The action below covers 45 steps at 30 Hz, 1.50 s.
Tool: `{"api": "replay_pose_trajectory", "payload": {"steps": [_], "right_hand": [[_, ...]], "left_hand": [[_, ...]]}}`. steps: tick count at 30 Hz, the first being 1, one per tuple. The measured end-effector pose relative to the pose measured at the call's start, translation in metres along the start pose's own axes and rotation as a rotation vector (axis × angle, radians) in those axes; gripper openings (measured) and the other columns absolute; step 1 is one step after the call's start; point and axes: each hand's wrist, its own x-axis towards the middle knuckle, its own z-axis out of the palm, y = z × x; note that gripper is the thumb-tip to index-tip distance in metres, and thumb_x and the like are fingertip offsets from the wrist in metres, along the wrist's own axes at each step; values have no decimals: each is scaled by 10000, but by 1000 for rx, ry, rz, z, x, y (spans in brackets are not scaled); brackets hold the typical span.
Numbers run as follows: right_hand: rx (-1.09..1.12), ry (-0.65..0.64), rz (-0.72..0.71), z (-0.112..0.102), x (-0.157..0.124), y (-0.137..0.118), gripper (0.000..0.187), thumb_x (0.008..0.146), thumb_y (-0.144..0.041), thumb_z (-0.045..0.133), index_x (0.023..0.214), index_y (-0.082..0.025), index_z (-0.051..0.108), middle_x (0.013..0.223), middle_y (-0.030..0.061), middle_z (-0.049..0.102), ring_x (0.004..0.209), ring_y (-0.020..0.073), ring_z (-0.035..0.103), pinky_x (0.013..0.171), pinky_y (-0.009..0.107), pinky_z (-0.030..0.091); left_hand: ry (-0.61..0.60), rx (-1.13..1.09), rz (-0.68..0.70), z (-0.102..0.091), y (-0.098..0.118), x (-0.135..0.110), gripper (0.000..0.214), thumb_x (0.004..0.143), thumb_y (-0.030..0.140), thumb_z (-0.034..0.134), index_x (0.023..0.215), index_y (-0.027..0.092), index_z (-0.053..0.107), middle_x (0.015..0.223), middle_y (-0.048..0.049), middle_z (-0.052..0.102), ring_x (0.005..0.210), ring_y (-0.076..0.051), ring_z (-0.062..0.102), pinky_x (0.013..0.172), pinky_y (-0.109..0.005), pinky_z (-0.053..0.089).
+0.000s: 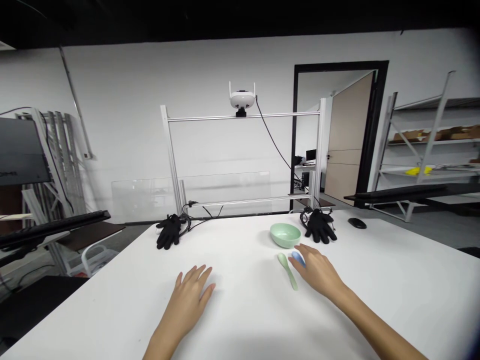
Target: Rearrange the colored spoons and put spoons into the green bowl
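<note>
My right hand (319, 271) is over a blue spoon (297, 257), its thumb and fingers apart around the bowl end. Most of that spoon, handle included, is hidden under the hand, and whether the fingers touch it I cannot tell. Just left of it a light green spoon (288, 273) lies on the table. A light green bowl (279, 240) stands upright behind both spoons, close to my right fingertips. My left hand (188, 296) holds nothing; its fingers are spread, palm down, above the white table (240, 310) at the left.
Black gloves with cables lie at the back: a left glove (169, 231) and a right glove (320, 226). A black mouse (357, 223) rests at the right rear. An aluminium frame (210, 119) rises behind the table, carrying a white camera-like device (242, 99).
</note>
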Motion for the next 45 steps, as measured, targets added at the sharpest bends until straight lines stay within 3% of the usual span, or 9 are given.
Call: {"api": "replay_pose_trajectory", "payload": {"steps": [9,22,29,33,39,45], "right_hand": [[55,-43,-51,8,-17,-14,451,977,-460,460,1295,-195,638,1424,156,608,1302,322,563,1050,422,443],[48,-99,-35,13,-21,-14,524,986,-453,437,1387,-153,591,1477,173,565,1366,334,516,1050,431,457],[68,-46,-45,18,-20,-9,480,968,-468,464,1319,-188,632,1423,148,616,1331,315,556,1016,397,471],[51,-38,10,12,-11,6,429,987,-486,425,1225,-221,664,1205,124,723,1187,291,644,941,358,476],[-158,-70,169,4,15,54,343,992,-418,413,1014,-194,671,1034,138,716,994,296,660,749,337,446],[-213,-132,322,17,26,91,587,1024,-532,238,856,-166,666,1020,189,694,1030,345,634,761,395,462]], "left_hand": [[-14,1,-12,-4,2,0,546,1045,481,343,1503,243,520,1570,-86,518,1494,-327,397,1212,-602,276],[3,-12,-3,-3,4,-3,536,1042,479,350,1494,257,533,1557,-83,535,1488,-326,407,1213,-600,282],[6,-24,-4,-3,5,-3,541,1042,499,341,1497,272,528,1562,-71,530,1491,-317,404,1216,-590,278],[-2,-14,-3,-1,3,-3,542,1040,493,347,1496,265,530,1562,-73,530,1491,-320,404,1217,-591,278],[5,-18,1,3,0,-4,528,1039,496,363,1490,284,539,1553,-68,542,1483,-324,417,1209,-596,295],[-13,-16,0,5,-1,-5,543,1041,507,359,1499,272,531,1564,-75,527,1485,-323,413,1215,-594,288]]}}
